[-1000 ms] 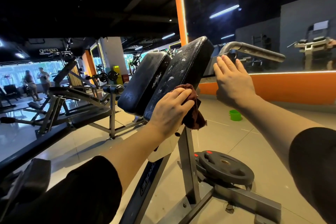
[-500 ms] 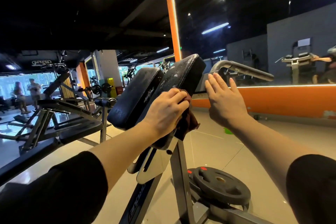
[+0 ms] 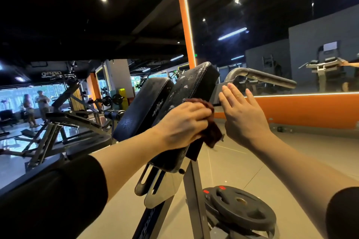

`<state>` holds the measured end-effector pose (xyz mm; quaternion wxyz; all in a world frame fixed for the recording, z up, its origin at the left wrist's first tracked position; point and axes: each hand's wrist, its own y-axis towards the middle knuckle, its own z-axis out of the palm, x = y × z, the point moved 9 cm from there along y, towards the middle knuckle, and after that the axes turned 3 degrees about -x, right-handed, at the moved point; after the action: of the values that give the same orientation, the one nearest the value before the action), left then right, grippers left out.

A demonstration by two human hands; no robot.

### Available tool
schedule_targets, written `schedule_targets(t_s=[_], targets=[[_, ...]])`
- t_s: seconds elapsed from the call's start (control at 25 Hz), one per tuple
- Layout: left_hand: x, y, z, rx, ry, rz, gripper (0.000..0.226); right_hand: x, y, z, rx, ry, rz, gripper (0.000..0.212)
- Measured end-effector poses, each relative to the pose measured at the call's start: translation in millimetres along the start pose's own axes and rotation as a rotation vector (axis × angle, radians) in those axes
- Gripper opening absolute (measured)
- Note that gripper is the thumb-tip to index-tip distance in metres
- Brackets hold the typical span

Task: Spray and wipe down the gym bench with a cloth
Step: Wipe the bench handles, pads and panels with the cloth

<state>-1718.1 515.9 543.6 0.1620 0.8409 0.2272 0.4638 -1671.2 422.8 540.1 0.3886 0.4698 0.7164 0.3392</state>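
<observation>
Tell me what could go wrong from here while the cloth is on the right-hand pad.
1. White streaks show on the pad above the left hand; stopping the cloth low would likely leave residue.
2. The cloth's loose end hangs off the pad's edge near the frame bracket and might snag.
3. The right hand is flat near the metal handle, holding nothing; a hard push could shift the pad.

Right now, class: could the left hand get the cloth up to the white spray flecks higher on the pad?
Probably yes. The left hand presses the cloth on the pad, and nothing covers the flecks above.
</observation>
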Motion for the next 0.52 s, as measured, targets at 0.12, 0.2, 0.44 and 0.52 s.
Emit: schedule_targets(t_s=[0.12, 0.2, 0.44, 0.52], targets=[[4.9, 10.7, 3.0, -0.009, 0.053, 0.027, 0.024, -4.8, 2.0, -0.5, -0.088, 0.007, -0.017, 0.068], [28.4, 33.3, -2.2, -0.079, 0.097, -0.13, 0.023, -5.1, 3.3, -2.3, -0.117, -0.005, -0.049, 0.066], [53.4, 78.2, 13.5, -0.089, 0.127, -0.117, 0.029, -5.9, 4.1, -4.7, -0.177, -0.021, -0.127, 0.06], [66.1, 94.1, 11.1, -0.133, 0.174, -0.209, 0.027, -7.1, 4.1, -3.8, -0.199, -0.022, -0.13, 0.062]])
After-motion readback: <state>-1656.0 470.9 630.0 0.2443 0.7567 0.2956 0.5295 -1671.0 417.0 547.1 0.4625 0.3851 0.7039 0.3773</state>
